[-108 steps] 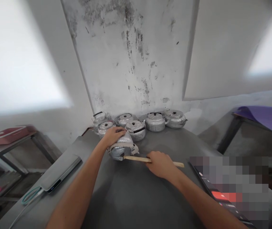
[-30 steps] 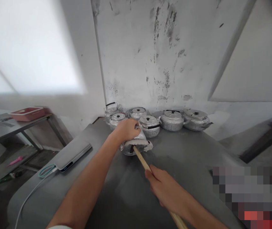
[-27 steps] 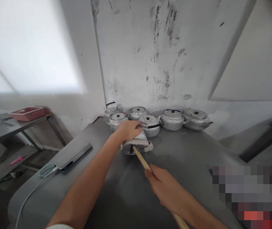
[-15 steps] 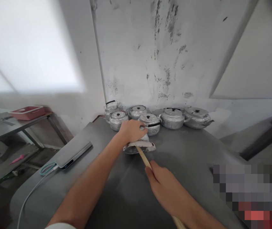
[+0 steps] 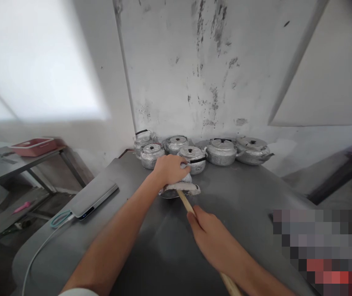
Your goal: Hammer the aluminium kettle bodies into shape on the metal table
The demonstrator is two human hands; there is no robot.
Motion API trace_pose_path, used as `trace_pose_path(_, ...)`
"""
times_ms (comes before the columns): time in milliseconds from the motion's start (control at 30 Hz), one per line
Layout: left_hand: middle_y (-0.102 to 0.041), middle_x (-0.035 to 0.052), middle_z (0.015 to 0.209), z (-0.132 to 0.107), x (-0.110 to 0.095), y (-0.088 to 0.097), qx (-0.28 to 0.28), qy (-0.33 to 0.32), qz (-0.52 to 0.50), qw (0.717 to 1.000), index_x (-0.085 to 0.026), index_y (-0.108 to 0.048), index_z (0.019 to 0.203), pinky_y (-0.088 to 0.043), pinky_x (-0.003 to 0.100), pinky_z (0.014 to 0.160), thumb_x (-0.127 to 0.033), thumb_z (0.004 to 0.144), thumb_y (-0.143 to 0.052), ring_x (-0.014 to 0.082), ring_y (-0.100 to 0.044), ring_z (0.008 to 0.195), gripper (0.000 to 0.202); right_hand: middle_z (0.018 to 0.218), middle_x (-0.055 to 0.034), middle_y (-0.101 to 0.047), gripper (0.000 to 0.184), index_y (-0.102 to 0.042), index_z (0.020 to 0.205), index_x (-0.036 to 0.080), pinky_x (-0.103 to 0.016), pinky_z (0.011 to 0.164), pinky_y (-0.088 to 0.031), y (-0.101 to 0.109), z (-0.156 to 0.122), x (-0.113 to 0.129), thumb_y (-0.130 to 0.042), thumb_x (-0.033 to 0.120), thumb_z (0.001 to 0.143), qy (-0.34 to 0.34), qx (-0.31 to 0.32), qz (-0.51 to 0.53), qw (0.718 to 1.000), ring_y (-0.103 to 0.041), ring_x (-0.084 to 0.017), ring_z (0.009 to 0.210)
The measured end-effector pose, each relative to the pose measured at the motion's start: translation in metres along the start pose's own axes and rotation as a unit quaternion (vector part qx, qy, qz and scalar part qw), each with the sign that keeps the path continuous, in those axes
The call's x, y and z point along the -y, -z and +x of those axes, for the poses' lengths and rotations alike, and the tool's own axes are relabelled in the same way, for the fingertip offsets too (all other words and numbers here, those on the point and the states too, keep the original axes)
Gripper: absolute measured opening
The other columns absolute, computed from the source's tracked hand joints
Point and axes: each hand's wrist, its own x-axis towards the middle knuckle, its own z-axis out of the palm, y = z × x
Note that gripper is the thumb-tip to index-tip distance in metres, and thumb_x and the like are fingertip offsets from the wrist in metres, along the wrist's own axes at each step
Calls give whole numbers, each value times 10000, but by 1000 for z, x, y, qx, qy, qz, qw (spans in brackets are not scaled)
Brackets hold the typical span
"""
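My left hand is closed over a silvery metal vessel, mostly hidden under the palm and fingers. Below that hand, a whitish curved bar lies across a dark, round-edged metal part. My right hand grips a long wooden stick. Its far end meets the middle of the bar; whether the two are joined I cannot tell. Just behind my left hand stand a lidded aluminium kettle with a black handle and a smaller one.
More kettles line the wall along the back of the grey table. On the left lies a power bank with a white cable. A pink basket rests on a side table. The lower right is pixelated.
The view has shifted very slightly. Both hands, the stick and the metal vessel keep almost the same positions.
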Motion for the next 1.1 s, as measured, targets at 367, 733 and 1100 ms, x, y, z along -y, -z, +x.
trace_pose_path(367,-758,20,1192,3,9,-2,-6,14,-20,1000,-339,-757,1194,-518,430,957,-517,940,-481,319,-675,1115,415,727,-32,-630,310,-486,827,214,-286,587,-326,3,3,-1,-309,294,1068,-1,17,53,998,-559,-149,591)
trace_pose_path(733,-748,22,1215,5,17,2,16,16,-48,999,-328,-752,1208,-523,394,915,-520,939,-466,304,-671,1099,438,673,-1,-562,319,-457,798,225,-287,590,-300,3,2,-2,-304,286,1071,5,16,43,999,-522,-144,589)
trace_pose_path(1100,-760,31,1172,5,17,-1,10,22,-39,999,-335,-754,1200,-523,391,912,-533,947,-465,300,-676,1086,431,732,-32,-619,293,-468,810,217,-288,599,-313,-3,4,-3,-333,280,1063,15,15,37,999,-545,-155,636)
